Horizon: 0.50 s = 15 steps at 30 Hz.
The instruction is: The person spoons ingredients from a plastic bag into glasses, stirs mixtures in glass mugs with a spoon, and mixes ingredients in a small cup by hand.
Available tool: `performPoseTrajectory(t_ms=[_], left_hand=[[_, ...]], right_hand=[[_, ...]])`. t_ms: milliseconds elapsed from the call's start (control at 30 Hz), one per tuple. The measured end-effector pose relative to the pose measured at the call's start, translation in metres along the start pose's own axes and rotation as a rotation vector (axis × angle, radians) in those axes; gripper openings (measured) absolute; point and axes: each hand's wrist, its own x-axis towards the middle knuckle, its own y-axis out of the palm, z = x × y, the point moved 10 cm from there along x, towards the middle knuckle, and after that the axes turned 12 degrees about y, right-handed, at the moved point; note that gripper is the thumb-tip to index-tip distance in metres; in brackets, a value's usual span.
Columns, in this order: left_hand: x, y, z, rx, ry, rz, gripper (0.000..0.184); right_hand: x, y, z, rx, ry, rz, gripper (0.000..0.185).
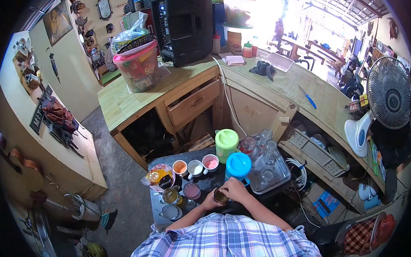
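At the front of the dark low table (199, 176), my left hand (210, 201) is wrapped round a glass (220, 196) of dark liquid. My right hand (235, 189) is closed at the glass's rim; what its fingers hold is hidden. To the left stand a glass of pink drink (192, 190), a mug of dark drink (170, 196) and a greyish glass (171, 212). Behind are an orange-filled cup (179, 167), a white-filled cup (195, 168) and a pink-filled cup (210, 162). A blue-lidded pitcher (238, 166) and a green pitcher (227, 145) stand just beyond my hands.
A plate with yellow packets (159, 177) lies at the table's left. On the right, a tray (283, 174) holds several clear glasses. The wooden counter (276, 87) behind bears a speaker (188, 29), a pink-rimmed bucket (138, 69), a blue knife (310, 101) and a fan (390, 92).
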Motion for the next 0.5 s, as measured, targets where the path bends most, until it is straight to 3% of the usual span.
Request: performPoseTrajectory(t_ms=[100,200,300,400,500], left_hand=[[0.000,0.000,-0.004,0.058,-0.015,0.038,0.086],[0.002,0.001,-0.002,-0.016,0.005,0.021,0.086],[0.001,-0.001,-0.008,-0.023,-0.021,-0.016,0.082],[0.003,0.000,-0.020,0.004,-0.013,-0.017,0.080],[0.002,0.004,-0.016,-0.104,-0.058,-0.010,0.080]], right_hand=[[-0.001,0.016,-0.017,-0.119,0.165,0.158,0.018],[0.000,0.002,-0.002,-0.026,0.000,-0.022,0.018],[-0.002,0.012,-0.014,-0.078,0.152,0.108,0.016],[-0.003,0.005,-0.005,-0.105,0.047,0.002,0.017],[-0.001,0.013,-0.012,-0.046,0.083,0.084,0.016]])
